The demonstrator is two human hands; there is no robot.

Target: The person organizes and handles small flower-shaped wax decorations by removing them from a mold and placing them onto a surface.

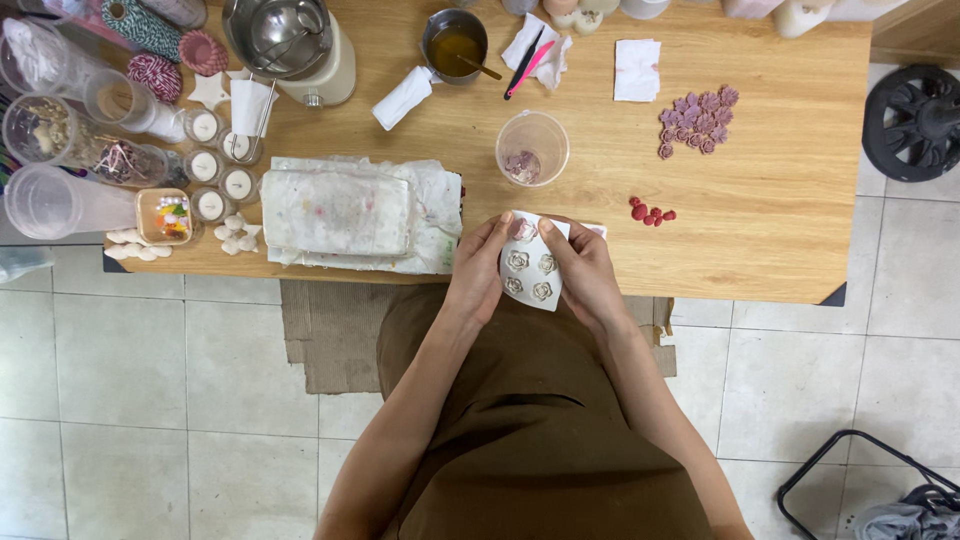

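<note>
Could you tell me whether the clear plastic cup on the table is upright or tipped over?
Upright: the clear plastic cup stands on the wooden table, its round mouth facing up, with some purplish bits at its bottom.

I have a single view to work with — the camera worn on the head, looking almost straight down. It faces the near edge of a wooden table [780, 200], which fills the upper half of the picture, while the tiled floor [150, 400] takes the lower half. The far edge of the table is cut off at the top. It sits well above the scene, far enough to take in nearly the whole width of the table and both forearms rising from the bottom edge. The left hand [478, 268] and right hand [585, 272] fall near the centre — at the table's near edge. No second view overlaps it.
</note>
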